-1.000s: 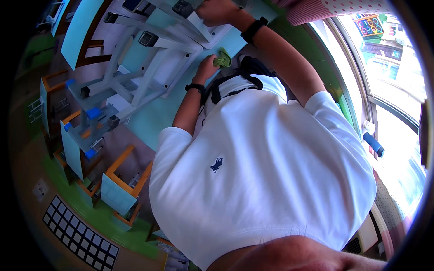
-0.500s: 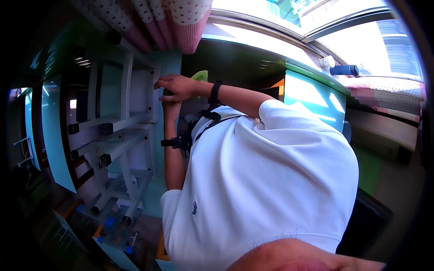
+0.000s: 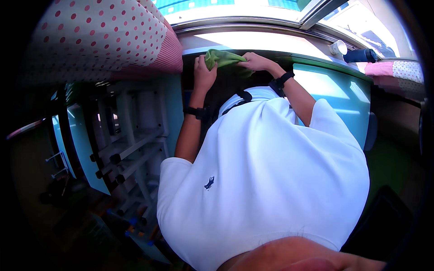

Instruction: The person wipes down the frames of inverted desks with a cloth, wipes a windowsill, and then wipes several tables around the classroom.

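Observation:
A crumpled green cloth [image 3: 224, 58] stretches between my two hands, just in front of the windowsill. My left hand [image 3: 205, 72] grips its left end, fingers pointing up and bent around the fabric. The other end is pinched in my right hand [image 3: 257, 62]. Part of the cloth's lower edge sags into a dark area, so its outline is hard to make out there. Each wrist wears a black band.
A polka-dot curtain [image 3: 104, 40] with a pink striped hem hangs at the upper left. Stacked grey-legged stools [image 3: 135, 144] stand below it. On the sill [image 3: 280, 40] at right are a white cup [image 3: 338, 47] and a dark blue cylinder [image 3: 360, 56]. A light-blue panel [image 3: 334, 97] stands beneath.
My hands were together near the stools, the cloth partly behind my right wrist. They have moved rightward and toward the window, spread apart, with the cloth held between them.

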`<action>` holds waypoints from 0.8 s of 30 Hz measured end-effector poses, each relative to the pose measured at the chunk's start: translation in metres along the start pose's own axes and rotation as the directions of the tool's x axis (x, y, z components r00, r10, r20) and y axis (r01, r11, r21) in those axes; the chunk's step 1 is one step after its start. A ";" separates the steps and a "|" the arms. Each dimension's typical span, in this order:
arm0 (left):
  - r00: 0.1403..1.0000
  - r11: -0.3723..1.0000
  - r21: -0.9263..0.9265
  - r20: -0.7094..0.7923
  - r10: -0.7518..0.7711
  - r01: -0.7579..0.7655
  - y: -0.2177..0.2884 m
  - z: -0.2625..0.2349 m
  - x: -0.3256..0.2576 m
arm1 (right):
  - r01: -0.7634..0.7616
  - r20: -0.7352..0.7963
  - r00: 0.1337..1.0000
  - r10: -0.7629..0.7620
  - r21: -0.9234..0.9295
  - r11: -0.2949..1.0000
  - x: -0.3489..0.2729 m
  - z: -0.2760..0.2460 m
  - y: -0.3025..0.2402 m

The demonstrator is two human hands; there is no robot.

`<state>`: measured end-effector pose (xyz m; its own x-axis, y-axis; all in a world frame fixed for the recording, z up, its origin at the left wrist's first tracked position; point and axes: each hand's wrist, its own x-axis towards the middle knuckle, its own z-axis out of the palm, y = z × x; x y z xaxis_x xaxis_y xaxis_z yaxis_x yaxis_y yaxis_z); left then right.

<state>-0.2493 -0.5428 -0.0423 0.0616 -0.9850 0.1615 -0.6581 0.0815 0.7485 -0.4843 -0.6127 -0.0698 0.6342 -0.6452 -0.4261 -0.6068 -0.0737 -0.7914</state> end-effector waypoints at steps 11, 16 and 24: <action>0.872 0.916 0.302 0.481 0.091 -0.263 0.111 0.155 0.079 | -0.007 -0.462 0.836 0.297 0.532 0.847 -0.139 -0.116 0.081; 0.828 0.931 0.346 0.551 -0.099 -0.118 0.111 0.146 0.070 | -0.119 -0.206 0.934 0.292 0.591 0.798 -0.090 -0.100 0.103; 0.871 0.805 0.564 0.285 -0.400 0.185 0.027 0.064 0.053 | 0.094 -0.095 0.988 -0.118 -0.222 0.970 0.046 -0.057 0.023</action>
<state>-0.3118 -0.6024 -0.0545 0.1029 -0.9339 -0.3423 -0.9415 -0.2024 0.2693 -0.4969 -0.6878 -0.0826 0.6527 -0.7015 -0.2863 -0.6355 -0.3011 -0.7110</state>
